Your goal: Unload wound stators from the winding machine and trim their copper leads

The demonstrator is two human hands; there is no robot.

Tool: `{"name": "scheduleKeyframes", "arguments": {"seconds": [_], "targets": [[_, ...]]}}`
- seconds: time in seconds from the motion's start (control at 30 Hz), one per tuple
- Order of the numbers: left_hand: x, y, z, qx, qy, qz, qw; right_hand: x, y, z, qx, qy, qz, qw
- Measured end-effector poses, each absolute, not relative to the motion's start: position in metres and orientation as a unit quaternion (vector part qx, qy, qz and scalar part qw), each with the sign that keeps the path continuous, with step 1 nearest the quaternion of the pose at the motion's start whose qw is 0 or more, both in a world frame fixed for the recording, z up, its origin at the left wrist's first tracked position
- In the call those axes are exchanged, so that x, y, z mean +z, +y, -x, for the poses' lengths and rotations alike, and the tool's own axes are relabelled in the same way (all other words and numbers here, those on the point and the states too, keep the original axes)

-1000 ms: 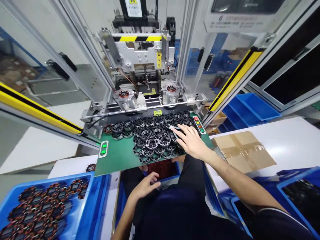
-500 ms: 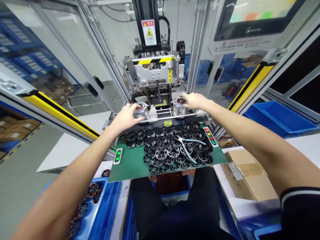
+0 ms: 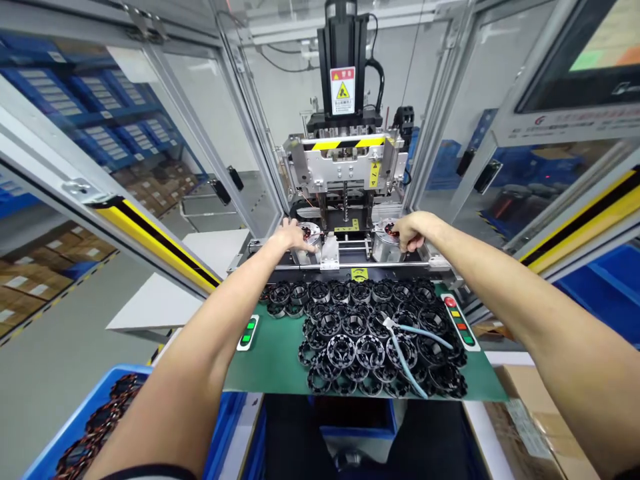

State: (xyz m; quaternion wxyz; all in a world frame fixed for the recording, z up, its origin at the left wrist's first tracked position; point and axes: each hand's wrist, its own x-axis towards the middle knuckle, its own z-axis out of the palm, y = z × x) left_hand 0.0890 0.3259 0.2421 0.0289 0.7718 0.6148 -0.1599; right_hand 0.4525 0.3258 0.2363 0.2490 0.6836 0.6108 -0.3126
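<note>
My left hand (image 3: 291,236) rests at the left side of a silver cylindrical holder (image 3: 311,255), thumb and fingers spread around its rim. A copper-wound stator core (image 3: 308,233) sits in the top of that holder. On the other side, my right hand (image 3: 416,232) has its fingers curled at the edge of a second silver holder (image 3: 385,251), which carries another copper-wound stator core (image 3: 391,229). Its fingertips are partly hidden, so what they pinch is unclear. Above and between the holders hangs the machine's press head (image 3: 347,167).
Stacked black ring-shaped cores (image 3: 343,350) cover much of the green worktop (image 3: 270,373), with blue-handled pliers (image 3: 406,360) on top. Button panels stand at left (image 3: 247,333) and right (image 3: 459,321). A blue bin (image 3: 47,453) of wound cores is lower left; a cardboard box (image 3: 530,427) lower right.
The view has shifted, so the machine appears lower and farther right. My right hand's fingers have curled in beside the right holder. My left hand remains at the left holder.
</note>
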Motion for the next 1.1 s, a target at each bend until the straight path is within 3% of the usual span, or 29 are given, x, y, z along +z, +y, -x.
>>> {"name": "scheduleKeyframes", "arguments": {"seconds": [0.13, 0.33, 0.47, 0.57, 0.73, 0.87, 0.97, 1.1], "targets": [[0.264, 0.330, -0.096, -0.184, 0.614, -0.767, 0.035, 0.233, 0.330, -0.448, -0.314, 0.605, -0.681, 0.265], [0.355, 0.330, -0.070, -0.120, 0.598, -0.793, -0.008, 0.234, 0.327, -0.445, -0.315, 0.601, -0.679, 0.279], [0.383, 0.284, -0.044, -0.087, 0.531, -0.843, -0.007, 0.249, 0.319, -0.435, -0.316, 0.598, -0.679, 0.285], [0.352, 0.216, -0.020, -0.094, 0.476, -0.874, 0.035, 0.274, 0.311, -0.426, -0.304, 0.595, -0.689, 0.281], [0.247, 0.103, 0.039, -0.116, 0.449, -0.874, 0.144, 0.335, 0.290, -0.424, -0.265, 0.625, -0.691, 0.249], [0.171, 0.061, 0.073, -0.105, 0.489, -0.846, 0.187, 0.369, 0.248, -0.402, -0.221, 0.689, -0.651, 0.229], [0.134, 0.058, 0.077, -0.092, 0.519, -0.829, 0.188, 0.372, 0.208, -0.355, -0.207, 0.751, -0.580, 0.237], [0.113, 0.060, 0.070, -0.094, 0.534, -0.822, 0.174, 0.338, 0.163, -0.260, -0.216, 0.829, -0.446, 0.258]]}}
